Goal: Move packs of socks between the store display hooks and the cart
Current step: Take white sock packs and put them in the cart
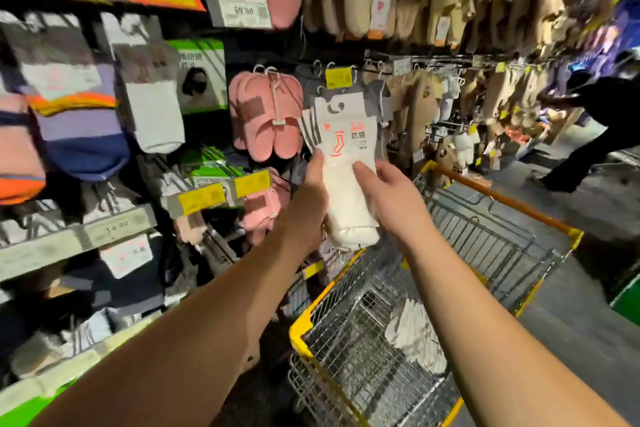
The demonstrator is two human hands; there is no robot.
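Both hands — left hand (313, 198), right hand (388, 194) — grip white sock packs (346, 166) at twelve o'clock. More packs (417, 333) lie in the cart (304, 322) at five o'clock — task partway.

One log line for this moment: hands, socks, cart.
left hand: holds white sock packs | right hand: holds same packs | packs: off hooks, above cart | cart: white packs inside

Shop: price tags (335, 78), cart (363, 340)
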